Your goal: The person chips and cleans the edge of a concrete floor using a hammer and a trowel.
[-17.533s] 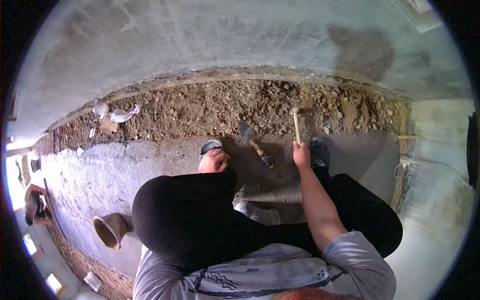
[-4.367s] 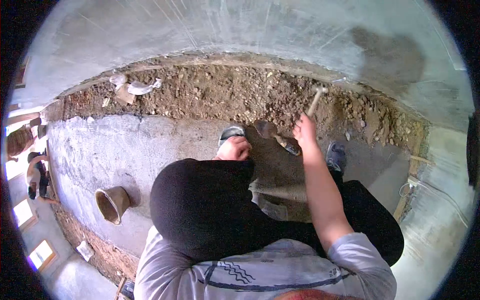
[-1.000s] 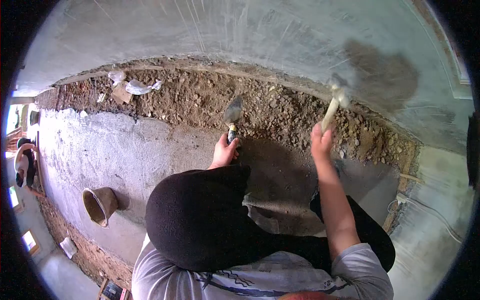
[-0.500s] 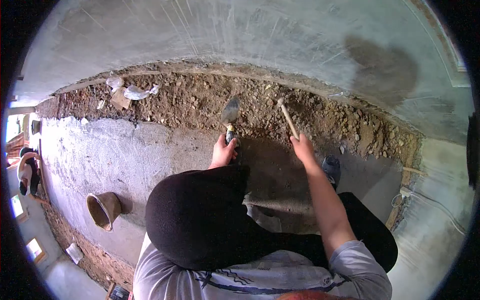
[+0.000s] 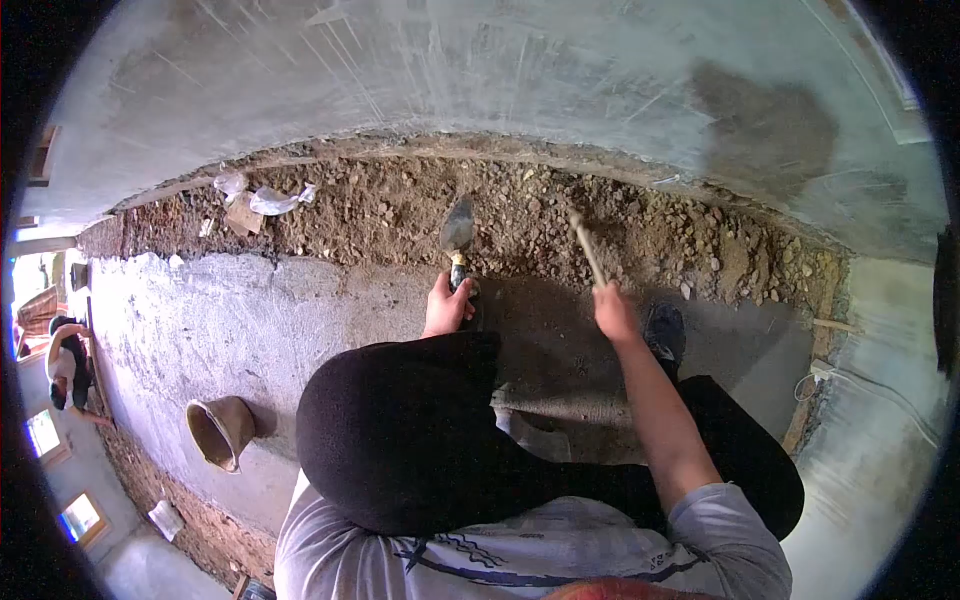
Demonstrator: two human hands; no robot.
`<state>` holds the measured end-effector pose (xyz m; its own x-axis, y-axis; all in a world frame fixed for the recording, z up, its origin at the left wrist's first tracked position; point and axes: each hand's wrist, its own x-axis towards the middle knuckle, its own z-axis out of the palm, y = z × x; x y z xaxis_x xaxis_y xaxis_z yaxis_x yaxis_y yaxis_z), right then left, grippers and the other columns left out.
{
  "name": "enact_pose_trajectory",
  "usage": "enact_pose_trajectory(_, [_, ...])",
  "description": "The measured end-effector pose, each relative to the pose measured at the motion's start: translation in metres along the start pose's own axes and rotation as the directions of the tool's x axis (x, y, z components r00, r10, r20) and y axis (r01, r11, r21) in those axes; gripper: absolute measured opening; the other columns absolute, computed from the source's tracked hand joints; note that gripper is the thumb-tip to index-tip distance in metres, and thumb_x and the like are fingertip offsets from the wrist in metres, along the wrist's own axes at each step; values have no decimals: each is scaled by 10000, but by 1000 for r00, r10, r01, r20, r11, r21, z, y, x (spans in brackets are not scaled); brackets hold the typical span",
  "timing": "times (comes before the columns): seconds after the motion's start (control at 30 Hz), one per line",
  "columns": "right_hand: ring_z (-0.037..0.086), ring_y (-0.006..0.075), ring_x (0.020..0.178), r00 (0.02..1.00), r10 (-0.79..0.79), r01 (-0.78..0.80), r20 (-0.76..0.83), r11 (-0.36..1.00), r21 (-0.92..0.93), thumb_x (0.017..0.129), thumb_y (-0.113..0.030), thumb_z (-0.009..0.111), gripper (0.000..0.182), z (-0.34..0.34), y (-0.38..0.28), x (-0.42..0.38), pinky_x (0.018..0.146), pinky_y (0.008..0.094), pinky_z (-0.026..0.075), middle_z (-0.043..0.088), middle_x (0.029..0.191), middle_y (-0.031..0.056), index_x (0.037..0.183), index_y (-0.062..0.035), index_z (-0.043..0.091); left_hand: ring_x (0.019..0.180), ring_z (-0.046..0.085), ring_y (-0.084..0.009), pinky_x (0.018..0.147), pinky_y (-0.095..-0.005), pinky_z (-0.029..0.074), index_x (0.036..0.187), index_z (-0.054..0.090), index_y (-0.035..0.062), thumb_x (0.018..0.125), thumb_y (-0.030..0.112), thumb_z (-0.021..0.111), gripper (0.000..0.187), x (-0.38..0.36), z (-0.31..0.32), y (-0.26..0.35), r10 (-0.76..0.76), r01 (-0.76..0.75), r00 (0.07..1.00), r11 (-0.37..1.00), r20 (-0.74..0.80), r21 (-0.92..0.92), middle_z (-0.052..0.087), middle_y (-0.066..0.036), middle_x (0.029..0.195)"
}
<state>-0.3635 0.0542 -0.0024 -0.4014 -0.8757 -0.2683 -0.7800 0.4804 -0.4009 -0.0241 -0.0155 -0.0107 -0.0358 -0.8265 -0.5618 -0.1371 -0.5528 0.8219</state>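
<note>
I am crouched on a concrete floor (image 5: 260,310) facing a strip of rubble and soil (image 5: 560,225) along a grey wall. My left hand (image 5: 447,306) grips the handle of a trowel (image 5: 457,233) whose blade points up into the soil. My right hand (image 5: 614,311) holds a wooden-handled hammer (image 5: 586,247), its head down against the stones just right of the trowel. My black-clad knees fill the lower middle of the view.
A tan bucket (image 5: 220,432) lies tipped on the concrete at lower left. Crumpled white plastic and cardboard scraps (image 5: 250,200) sit on the soil at upper left. Another person (image 5: 68,360) is at the far left edge. A wire (image 5: 850,380) runs at right.
Over the last second my right hand swung the hammer down from raised by the wall onto the stones. My left hand has kept the trowel in place.
</note>
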Motion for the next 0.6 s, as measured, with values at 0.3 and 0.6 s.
enact_pose_trajectory(0.3, [664,487,852,976,109,-131,186,985,112,1037,-447,555,489,8,-6,-4,723,567,501,663,902,289,1093,39,563,526,606,-131,448,-280,471,1061,530,26,1006,222,657,240,4,-1,-10,-18,19,999,999,27,-45,621,-60,782])
enact_pose_trajectory(0.6, [588,281,609,978,-102,174,-181,878,447,1077,-348,532,366,-42,-50,22,549,436,439,588,719,129,1094,16,569,516,595,-128,451,-276,473,1125,543,22,1001,205,655,248,9,-1,-18,1,-1,1000,999,9,-36,653,-61,791])
